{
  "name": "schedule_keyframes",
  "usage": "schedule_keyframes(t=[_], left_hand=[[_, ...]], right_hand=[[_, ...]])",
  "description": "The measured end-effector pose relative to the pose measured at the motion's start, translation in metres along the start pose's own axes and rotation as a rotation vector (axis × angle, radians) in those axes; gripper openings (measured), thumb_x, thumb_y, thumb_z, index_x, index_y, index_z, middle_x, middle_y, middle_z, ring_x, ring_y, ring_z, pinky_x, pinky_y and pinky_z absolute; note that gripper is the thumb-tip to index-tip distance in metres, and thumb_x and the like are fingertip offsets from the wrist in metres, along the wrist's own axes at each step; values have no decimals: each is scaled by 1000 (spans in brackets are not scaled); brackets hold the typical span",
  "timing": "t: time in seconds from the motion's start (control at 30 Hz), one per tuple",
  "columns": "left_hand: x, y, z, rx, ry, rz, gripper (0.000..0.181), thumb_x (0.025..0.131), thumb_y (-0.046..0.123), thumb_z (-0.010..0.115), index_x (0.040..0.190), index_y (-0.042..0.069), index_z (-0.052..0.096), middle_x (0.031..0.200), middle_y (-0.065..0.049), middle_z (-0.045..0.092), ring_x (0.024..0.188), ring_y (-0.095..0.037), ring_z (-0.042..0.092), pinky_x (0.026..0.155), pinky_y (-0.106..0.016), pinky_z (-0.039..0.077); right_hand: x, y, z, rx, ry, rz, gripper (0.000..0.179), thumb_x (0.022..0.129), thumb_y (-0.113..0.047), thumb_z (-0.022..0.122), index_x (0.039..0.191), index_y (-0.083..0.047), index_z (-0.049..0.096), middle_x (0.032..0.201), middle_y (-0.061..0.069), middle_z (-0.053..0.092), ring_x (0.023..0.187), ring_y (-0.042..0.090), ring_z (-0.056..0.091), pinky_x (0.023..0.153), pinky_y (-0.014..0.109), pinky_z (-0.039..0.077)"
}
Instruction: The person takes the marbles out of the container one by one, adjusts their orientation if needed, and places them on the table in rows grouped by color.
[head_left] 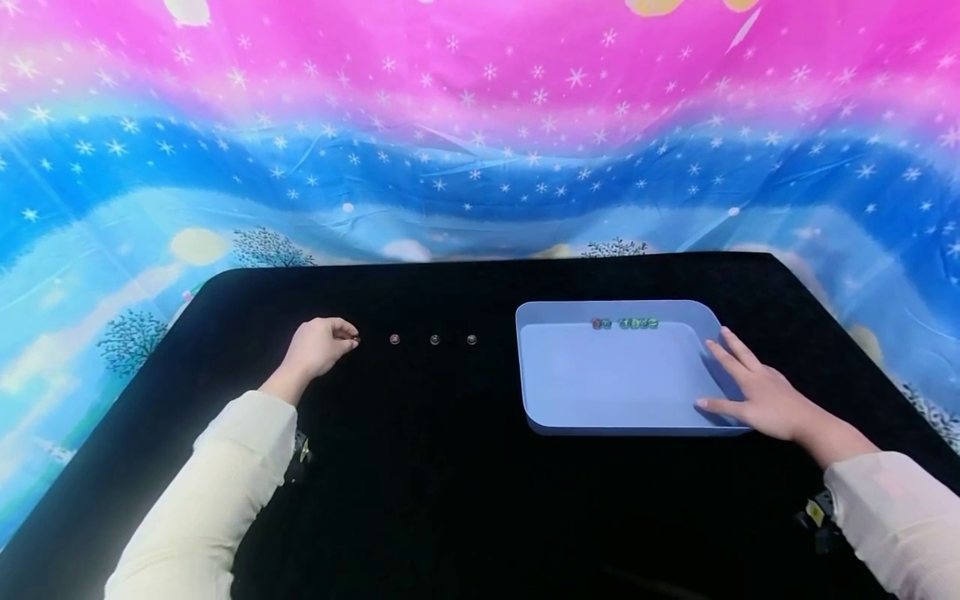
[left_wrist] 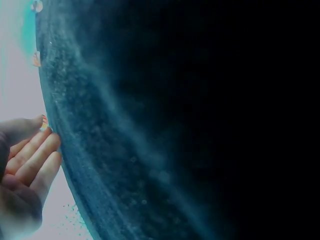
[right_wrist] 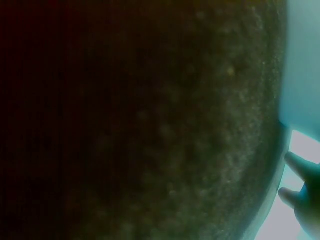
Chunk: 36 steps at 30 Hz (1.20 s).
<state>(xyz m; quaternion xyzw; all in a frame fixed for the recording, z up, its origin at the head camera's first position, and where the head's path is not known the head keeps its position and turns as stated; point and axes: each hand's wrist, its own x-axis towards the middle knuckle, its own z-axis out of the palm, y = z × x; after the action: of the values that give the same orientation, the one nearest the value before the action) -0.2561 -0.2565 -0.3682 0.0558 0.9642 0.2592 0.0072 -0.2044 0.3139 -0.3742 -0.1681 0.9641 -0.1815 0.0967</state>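
Observation:
In the head view my left hand [head_left: 318,343] is at the left end of a row of small, clear, round marbles. Its thumb and fingertips pinch one marble, which shows orange streaks in the left wrist view [left_wrist: 44,121]. To its right lie three more: a reddish marble [head_left: 394,339], a middle marble [head_left: 435,340] and a right-hand marble [head_left: 472,340]. My right hand [head_left: 772,402] rests with spread, fairly straight fingers on the right side of a pale blue tray [head_left: 522,375]. Several green and reddish marbles [head_left: 637,323] line up along the tray's far wall.
Black cloth [head_left: 420,500] covers the table beneath the tray and the marbles. Behind the table's far edge hangs a pink and blue curtain [head_left: 465,100] printed with snowflakes. Dark devices, such as the right wrist device [head_left: 819,512], sit below both sleeves.

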Motion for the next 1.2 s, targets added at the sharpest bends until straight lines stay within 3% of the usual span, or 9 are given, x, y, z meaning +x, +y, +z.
schedule_keyframes(t=[0.3,0.83,1.2], left_hand=[[8,-3,4,-5,10,-66,18,82,11,57,95,-1,63,92,-15,63,87,-29,56,83,-43,37],[8,4,6,-80,-57,-158,23,79,4,59,100,-4,58,94,-16,62,88,-27,57,81,-40,41],[5,2,4,-110,-77,-160,28,80,5,59,105,-5,54,99,-17,60,93,-29,54,83,-40,40]], right_hand=[[1,-1,-1,-23,-17,7,87,80,-40,57,138,0,5,140,16,-18,117,52,13,82,62,20],[0,-2,-1,0,-23,11,88,80,-43,56,138,0,4,140,17,-18,119,50,8,82,63,17],[0,-1,-2,10,-17,6,88,80,-44,55,138,-1,4,140,15,-18,119,50,9,83,63,17]])
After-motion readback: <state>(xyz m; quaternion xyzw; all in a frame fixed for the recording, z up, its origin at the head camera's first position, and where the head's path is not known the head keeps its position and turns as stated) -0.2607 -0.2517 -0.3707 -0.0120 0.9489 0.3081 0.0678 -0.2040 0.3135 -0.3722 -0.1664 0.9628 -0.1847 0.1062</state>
